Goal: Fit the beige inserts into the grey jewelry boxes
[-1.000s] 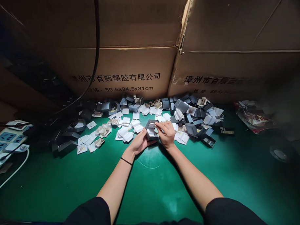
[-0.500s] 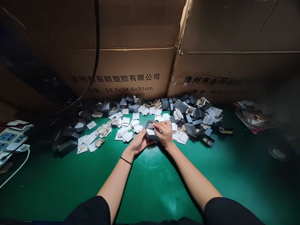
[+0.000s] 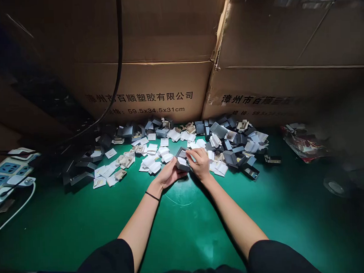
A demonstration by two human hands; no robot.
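Observation:
My left hand [image 3: 168,175] is closed around a small dark grey box [image 3: 183,166], holding it from the left and below above the green tabletop. Pale white material shows inside the box. My right hand [image 3: 200,163] is at the box's right side, thumb and fingertips pinched together at its edge; whatever lies between them is too small and hidden to make out. Around the hands lie folded white card pieces [image 3: 154,166] on the left and more white pieces [image 3: 220,167] on the right. Several dark grey boxes [image 3: 230,156] are heaped beyond my right hand.
Large cardboard cartons [image 3: 144,84] stand along the back of the green table [image 3: 185,224]. A black cable [image 3: 118,67] hangs in front of them. At the left is a power strip [image 3: 7,170] with a white cord. A plastic bag [image 3: 304,142] lies at the right.
The view has shifted very slightly. Both hands stay at the same box, and my right fingertips have moved only a little at its edge.

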